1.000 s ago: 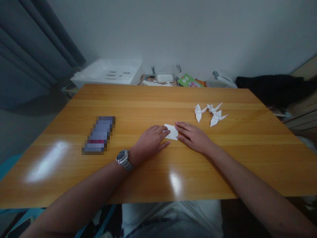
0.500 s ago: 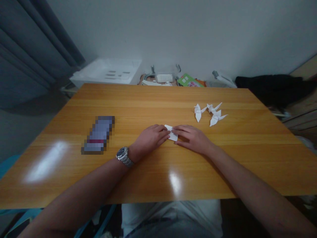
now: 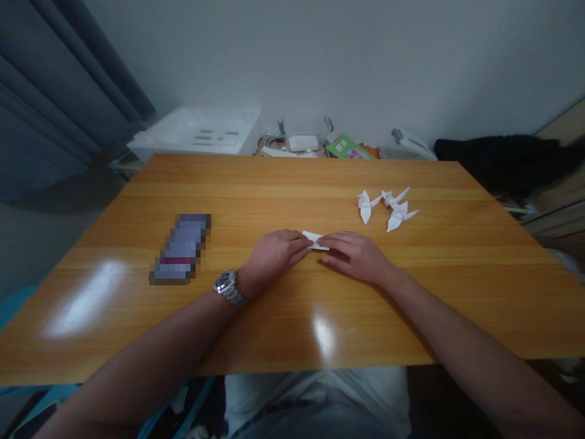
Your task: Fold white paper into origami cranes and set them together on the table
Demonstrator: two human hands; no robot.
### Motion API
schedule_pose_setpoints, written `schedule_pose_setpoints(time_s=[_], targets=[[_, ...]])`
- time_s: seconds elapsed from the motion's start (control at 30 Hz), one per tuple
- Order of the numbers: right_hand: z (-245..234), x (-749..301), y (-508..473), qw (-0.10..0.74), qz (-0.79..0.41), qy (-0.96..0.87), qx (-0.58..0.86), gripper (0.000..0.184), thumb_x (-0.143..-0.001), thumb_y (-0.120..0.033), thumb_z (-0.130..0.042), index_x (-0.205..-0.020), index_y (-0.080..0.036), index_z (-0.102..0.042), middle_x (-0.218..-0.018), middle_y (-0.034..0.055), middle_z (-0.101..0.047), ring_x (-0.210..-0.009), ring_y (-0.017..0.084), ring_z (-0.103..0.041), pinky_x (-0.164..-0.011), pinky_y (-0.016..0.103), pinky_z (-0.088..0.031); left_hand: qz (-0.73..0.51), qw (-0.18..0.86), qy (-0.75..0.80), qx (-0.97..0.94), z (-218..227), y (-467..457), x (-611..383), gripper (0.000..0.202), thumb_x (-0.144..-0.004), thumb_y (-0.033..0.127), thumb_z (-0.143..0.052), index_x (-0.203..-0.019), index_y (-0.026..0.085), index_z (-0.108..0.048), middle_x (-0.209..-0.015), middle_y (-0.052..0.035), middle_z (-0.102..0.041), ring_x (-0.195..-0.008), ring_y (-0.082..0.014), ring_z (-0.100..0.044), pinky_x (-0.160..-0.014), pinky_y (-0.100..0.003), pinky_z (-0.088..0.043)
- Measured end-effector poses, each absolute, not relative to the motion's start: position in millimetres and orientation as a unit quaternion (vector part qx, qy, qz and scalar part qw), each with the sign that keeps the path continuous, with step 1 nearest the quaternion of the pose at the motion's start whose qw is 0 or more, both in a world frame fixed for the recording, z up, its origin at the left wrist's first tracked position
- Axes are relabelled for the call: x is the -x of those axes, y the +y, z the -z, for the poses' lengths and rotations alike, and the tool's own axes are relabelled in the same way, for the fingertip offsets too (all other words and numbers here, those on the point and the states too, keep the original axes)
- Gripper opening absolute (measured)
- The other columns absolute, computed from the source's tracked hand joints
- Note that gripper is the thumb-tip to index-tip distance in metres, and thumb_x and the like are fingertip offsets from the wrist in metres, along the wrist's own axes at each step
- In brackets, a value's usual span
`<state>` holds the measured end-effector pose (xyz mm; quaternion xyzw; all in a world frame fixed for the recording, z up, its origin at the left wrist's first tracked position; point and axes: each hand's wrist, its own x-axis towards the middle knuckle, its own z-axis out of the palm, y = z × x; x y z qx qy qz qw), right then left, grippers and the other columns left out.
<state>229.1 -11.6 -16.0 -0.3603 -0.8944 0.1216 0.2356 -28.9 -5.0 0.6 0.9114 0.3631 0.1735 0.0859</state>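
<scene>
A small folded white paper (image 3: 314, 239) lies on the wooden table (image 3: 292, 183) in the middle. My left hand (image 3: 270, 258), with a metal watch on its wrist, pinches the paper's left end with curled fingers. My right hand (image 3: 356, 257) presses its fingertips on the paper's right end. Most of the paper is covered by my fingers. Three folded white paper cranes (image 3: 387, 208) lie grouped on the table beyond my right hand.
A blurred flat dark object (image 3: 181, 247) lies on the table to the left of my hands. Behind the table's far edge are a white tray (image 3: 196, 132), small clutter (image 3: 320, 146) and a black cloth (image 3: 503, 160). Grey curtains (image 3: 55, 91) hang at the left.
The paper has been folded narrower. My right hand's fingers slid down over it toward my left hand, and both hands closed in on the strip.
</scene>
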Motion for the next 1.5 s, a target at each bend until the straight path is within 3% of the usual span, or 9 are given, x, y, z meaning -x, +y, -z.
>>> schedule_pose_setpoints(time_s=[0.17,0.3,0.4,0.5,0.67,0.93,1.27,1.5], targets=[[11.8,-224.3,-13.7,0.275,-0.125,-0.879,0.369,0.027,-0.104,-0.038,-0.053,-0.115,-0.024,-0.072,-0.111,0.0078,-0.078,-0.101,0.024,-0.072,-0.092,0.04,-0.055,-0.225,0.089,0.364,-0.899,-3.6,-7.4,27.2,0.035,-0.108,0.04,-0.044,-0.113,0.02,-0.073,-0.106,-0.0064,-0.075,-0.098,-0.0206,-0.069,-0.087,-0.033,-0.052],[8.6,-218.4,-16.1,0.343,-0.156,-0.833,0.405,0.026,-0.103,-0.038,-0.052,-0.103,-0.023,-0.073,-0.098,0.0075,-0.076,-0.092,0.023,-0.07,-0.084,0.037,-0.056,-0.275,0.097,0.388,-0.874,-3.3,-11.5,24.1,0.034,-0.107,0.04,-0.047,-0.123,0.02,-0.069,-0.106,-0.0073,-0.075,-0.097,-0.0201,-0.069,-0.088,-0.033,-0.054],[10.5,-217.7,-15.1,0.377,-0.188,-0.783,0.457,0.026,-0.1,-0.042,-0.056,-0.1,-0.023,-0.073,-0.092,0.0063,-0.074,-0.084,0.022,-0.069,-0.077,0.035,-0.056,-0.314,0.1,0.4,-0.855,-4.0,-12.8,21.9,0.039,-0.106,0.04,-0.05,-0.139,0.02,-0.058,-0.119,-0.0087,-0.071,-0.107,-0.0212,-0.067,-0.095,-0.036,-0.054],[15.7,-220.2,-11.4,0.39,-0.232,-0.743,0.493,0.026,-0.096,-0.043,-0.061,-0.104,-0.021,-0.073,-0.091,0.0053,-0.075,-0.08,0.022,-0.068,-0.072,0.034,-0.056,-0.331,0.085,0.398,-0.852,-4.0,-11.0,21.4,0.04,-0.105,0.038,-0.052,-0.14,0.02,-0.056,-0.13,-0.0109,-0.065,-0.12,-0.0231,-0.061,-0.105,-0.04,-0.051],[23.4,-224.3,-5.6,0.386,-0.283,-0.717,0.507,0.026,-0.093,-0.039,-0.065,-0.11,-0.021,-0.072,-0.092,0.0053,-0.076,-0.078,0.022,-0.07,-0.071,0.034,-0.057,-0.268,0.071,0.351,-0.895,0.6,-7.7,23.3,0.032,-0.105,0.031,-0.049,-0.132,0.021,-0.063,-0.136,-0.0104,-0.061,-0.124,-0.0239,-0.058,-0.11,-0.043,-0.047],[25.9,-226.2,-2.2,0.317,-0.172,-0.783,0.506,0.016,-0.093,-0.032,-0.065,-0.098,-0.02,-0.075,-0.085,0.0067,-0.073,-0.077,0.024,-0.064,-0.072,0.038,-0.052,-0.158,0.086,0.329,-0.927,9.7,-13.2,22.9,0.05,-0.104,0.046,-0.049,-0.151,0.028,-0.05,-0.146,-0.0115,-0.055,-0.132,-0.0279,-0.052,-0.113,-0.048,-0.043],[24.2,-237.4,1.3,0.319,-0.12,-0.813,0.473,0.032,-0.099,-0.031,-0.06,-0.128,-0.023,-0.071,-0.106,0.0106,-0.068,-0.103,0.028,-0.063,-0.094,0.046,-0.052,-0.145,0.095,0.329,-0.928,10.8,-13.7,24.0,0.047,-0.106,0.048,-0.044,-0.146,0.026,-0.055,-0.148,-0.011,-0.053,-0.136,-0.0268,-0.05,-0.117,-0.047,-0.038],[22.6,-240.5,0.2,0.249,-0.063,-0.884,0.39,0.027,-0.101,-0.031,-0.058,-0.121,-0.026,-0.075,-0.13,0.0097,-0.067,-0.116,0.03,-0.058,-0.101,0.053,-0.047,-0.149,0.086,0.338,-0.925,7.9,-12.2,26.1,0.048,-0.106,0.047,-0.043,-0.145,0.02,-0.054,-0.149,-0.0106,-0.055,-0.141,-0.0277,-0.047,-0.122,-0.048,-0.031]])
